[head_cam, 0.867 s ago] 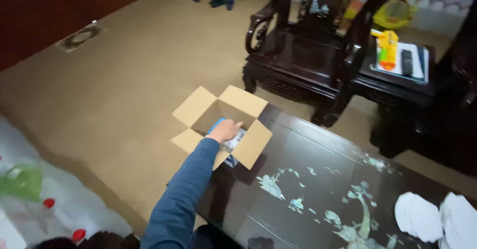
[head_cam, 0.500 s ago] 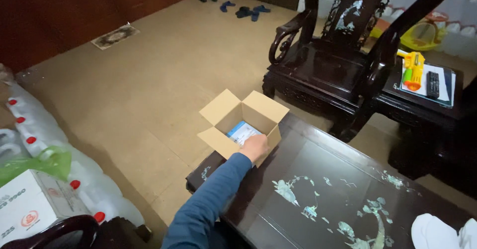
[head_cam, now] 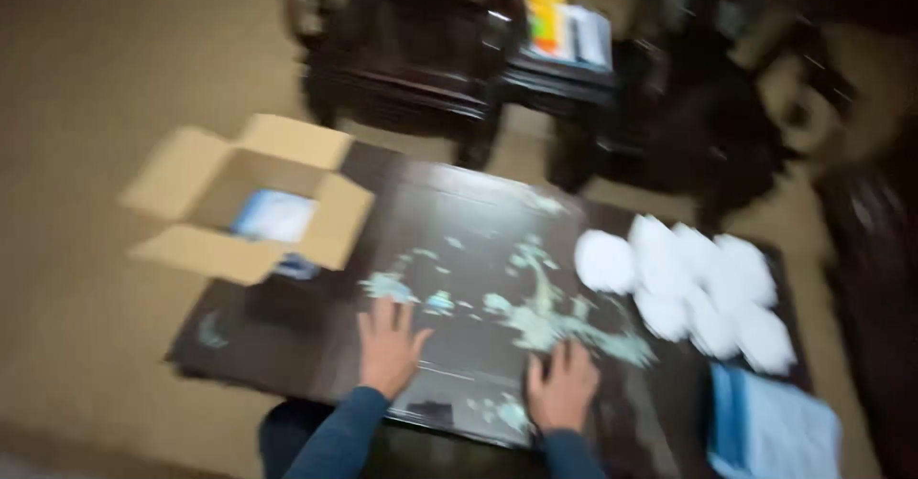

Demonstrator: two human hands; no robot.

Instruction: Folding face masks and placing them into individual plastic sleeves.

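Note:
The view is blurred by motion. My left hand (head_cam: 390,345) lies flat on the dark inlaid table (head_cam: 478,221), fingers spread, holding nothing. My right hand (head_cam: 562,388) rests on the table near its front edge, fingers loosely curled, with nothing in it. An open cardboard box (head_cam: 325,235) stands on the table's left end, and a pale blue packet (head_cam: 275,216) lies inside it. Several white round pieces (head_cam: 688,288) lie on the table to the right of my hands.
A blue and white stack (head_cam: 775,426) lies at the table's right front corner. Dark wooden chairs (head_cam: 402,68) stand behind the table, and a side table (head_cam: 564,39) carries yellow and white things. Tan floor spreads to the left.
My left hand has left the box and now lies flat on the table. My right hand has come into view. The camera has swung right, showing the white pieces.

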